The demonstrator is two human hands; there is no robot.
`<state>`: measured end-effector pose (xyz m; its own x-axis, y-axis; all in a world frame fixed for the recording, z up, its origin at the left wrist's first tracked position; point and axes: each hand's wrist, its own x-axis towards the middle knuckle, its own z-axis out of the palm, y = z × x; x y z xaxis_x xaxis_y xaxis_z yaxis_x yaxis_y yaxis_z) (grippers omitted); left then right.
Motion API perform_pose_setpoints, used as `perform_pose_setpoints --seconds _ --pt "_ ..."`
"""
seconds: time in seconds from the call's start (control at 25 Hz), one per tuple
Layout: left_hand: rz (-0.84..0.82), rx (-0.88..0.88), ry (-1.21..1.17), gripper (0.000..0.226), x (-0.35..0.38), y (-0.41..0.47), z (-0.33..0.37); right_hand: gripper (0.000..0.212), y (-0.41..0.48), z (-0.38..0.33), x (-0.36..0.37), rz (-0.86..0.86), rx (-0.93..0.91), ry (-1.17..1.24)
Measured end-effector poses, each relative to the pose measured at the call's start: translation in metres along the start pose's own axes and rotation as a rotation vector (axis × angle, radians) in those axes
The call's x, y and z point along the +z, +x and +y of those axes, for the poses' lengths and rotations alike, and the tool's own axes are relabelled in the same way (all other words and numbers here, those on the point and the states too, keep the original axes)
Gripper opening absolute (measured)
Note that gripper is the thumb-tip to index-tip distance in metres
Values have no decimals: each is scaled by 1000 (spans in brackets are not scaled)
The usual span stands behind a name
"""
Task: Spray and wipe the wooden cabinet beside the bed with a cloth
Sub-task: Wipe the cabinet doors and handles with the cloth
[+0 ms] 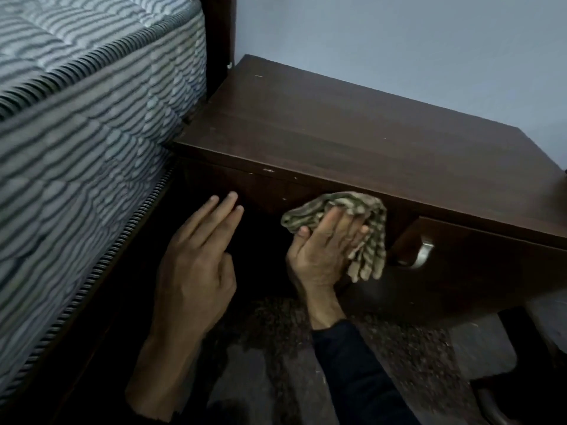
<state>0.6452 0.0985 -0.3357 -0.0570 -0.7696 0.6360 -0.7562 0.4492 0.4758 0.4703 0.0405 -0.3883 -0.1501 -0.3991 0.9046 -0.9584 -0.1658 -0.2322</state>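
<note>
Mattress (76,118) butts against the cabinet's (337,127) left end, so the cloth can't reach that side and it may go unwiped.

Left hand (196,265): fingers straight, holding nothing, tips up by the cabinet's front left. Can't tell if they touch the wood. The area below them is black; it could be an open shelf or just shadow.

Right hand (322,253): fingers flat, pressing the bunched striped cloth (368,228) onto the cabinet front just under the top edge. There's no real grip on it, so a fast stroke could drop it. The cloth folds over the fingertips and hides them.

A loose end hangs just beside the metal handle (425,253). A stroke to the right could snag it there, or tug the drawer open.

No spray bottle in view, and in this dim light I can't tell whether the wood is wet. Wiping dry would just smear the dust.

At the far right edge a dark blurred shape is cut off, unidentifiable.
</note>
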Motion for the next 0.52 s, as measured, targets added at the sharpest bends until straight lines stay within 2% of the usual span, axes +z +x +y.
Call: perform_pose_setpoints --seconds 0.08,0.12,0.2,0.28,0.32,0.36,0.44,0.52 --pt "113 -54 -71 51 2 -6 -3 55 5 -13 15 58 61 21" --pt "187 -89 -102 46 3 -9 -4 57 10 -23 24 57 28 11" --pt "348 -162 -148 36 2 -11 -8 58 8 -54 43 -57 -205 -6" --pt "449 -198 -186 25 2 -12 -11 66 -9 -65 54 -271 -496 -38" --pt "455 -207 -200 22 2 -14 -14 66 -15 -58 51 -355 -573 -52" --pt "436 -215 -204 20 4 -16 -17 65 -27 -37 45 -339 -610 -75" --pt "361 -239 -194 21 9 -24 -19 61 -44 13 16 -356 -567 -134" --pt "272 -260 -181 26 21 -34 -19 46 -30 35 -2 -321 -549 -123"
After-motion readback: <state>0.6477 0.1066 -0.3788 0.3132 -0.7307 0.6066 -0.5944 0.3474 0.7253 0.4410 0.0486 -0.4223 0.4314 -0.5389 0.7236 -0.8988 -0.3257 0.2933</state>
